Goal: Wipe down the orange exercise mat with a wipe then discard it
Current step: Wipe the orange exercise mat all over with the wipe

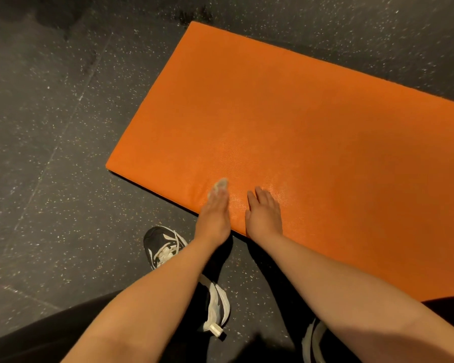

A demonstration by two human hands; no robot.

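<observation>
The orange exercise mat lies flat on the dark speckled floor and runs from the upper middle to the right edge of the view. My left hand reaches over the mat's near edge with its fingers straight, pressing a small crumpled pale wipe onto the mat under the fingertips. My right hand rests flat on the mat just to the right of it, fingers straight and holding nothing. The mat's surface near both hands has a wet sheen.
Dark rubber floor with white flecks surrounds the mat on the left and far sides. My black and white sneakers stand on the floor just in front of the mat's near edge, below my forearms.
</observation>
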